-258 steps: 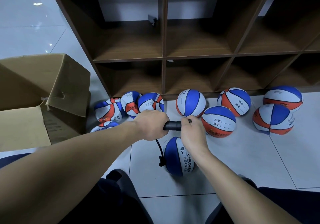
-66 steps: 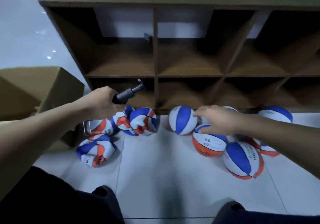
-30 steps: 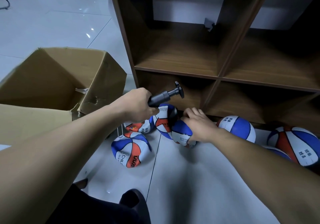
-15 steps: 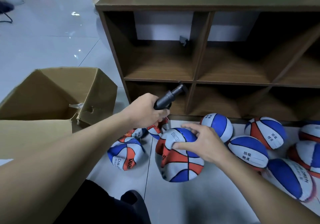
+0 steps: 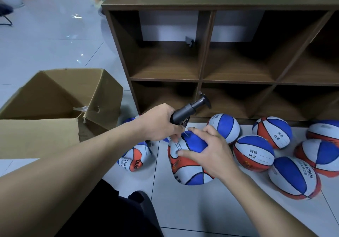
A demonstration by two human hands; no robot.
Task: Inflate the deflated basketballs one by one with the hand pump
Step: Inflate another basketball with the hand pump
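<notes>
Two bare forearms reach in from the bottom edge of the frame toward its middle. At centre, the right hand (image 5: 209, 154) lies over a limp, dented basketball (image 5: 187, 170), thumb and fingers curled round its upper part, holding it on the white tiled floor (image 5: 192, 209). Just above and left of it, the left hand (image 5: 157, 124) is wrapped tight round the barrel of the black hand pump (image 5: 189, 109), whose T-handle points up and right; its lower fingertips touch the top of the same ball. Left of centre lies a second crumpled ball (image 5: 133, 160) (print on it reads partly "CHIL"). Toward the right edge sit several rounder balls (image 5: 254, 154), close together, some touching. At middle left stands an open cardboard box (image 5: 60, 97). Across the upper right rises a brown wooden cubby shelf (image 5: 201, 66).
</notes>
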